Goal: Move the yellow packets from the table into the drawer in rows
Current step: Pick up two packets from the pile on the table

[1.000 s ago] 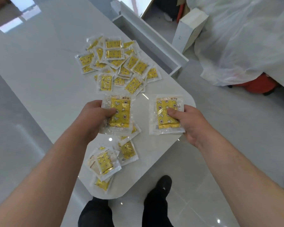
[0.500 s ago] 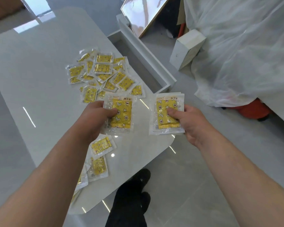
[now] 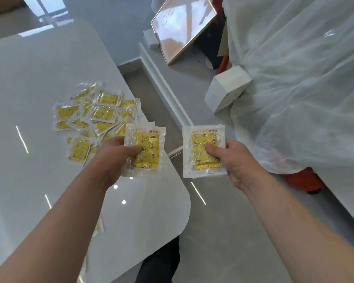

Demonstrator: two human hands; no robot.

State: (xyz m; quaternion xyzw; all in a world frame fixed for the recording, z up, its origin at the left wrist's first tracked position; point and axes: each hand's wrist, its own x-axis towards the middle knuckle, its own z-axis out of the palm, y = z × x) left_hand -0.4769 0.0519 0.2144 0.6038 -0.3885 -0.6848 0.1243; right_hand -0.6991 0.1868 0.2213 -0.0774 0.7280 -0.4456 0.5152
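- Yellow packets [image 3: 96, 117] in clear wrappers are lying in a loose, overlapping heap on the glossy white table [image 3: 29, 78], toward its right edge in the head view.
- One more packet [image 3: 99, 225] is peeking out from behind the left forearm, nearer the person.
- The left hand [image 3: 114, 156] is pinching a left stack of packets [image 3: 146, 154], thumb lying across the printed yellow face. The other fingers are tucked underneath, so I cannot tell how they are lying.
- That left stack is hanging above the table's right edge, just beside the heap and overlapping its nearest packets in the picture.
- The right hand [image 3: 239, 160] is pinching a right stack of packets [image 3: 204, 166] the same way, thumb pressing on top and the remaining fingers hidden beneath.
- The right stack is hanging past the table's rounded corner, above the grey floor [image 3: 223, 221], apart from the left stack.
- Both stacks are facing up, showing moons, stars and small flowers.
- A long white panel [image 3: 164, 88] is running along the floor beyond the table; whether it is the drawer I cannot tell.
- A copper-framed mirror [image 3: 182, 27] is leaning behind it.
- A white box [image 3: 227, 88] is resting against a translucent plastic sheet [image 3: 294, 78], which is draping over a red object [image 3: 302, 180].
- A dark shoe [image 3: 161, 262] is showing below the table corner.
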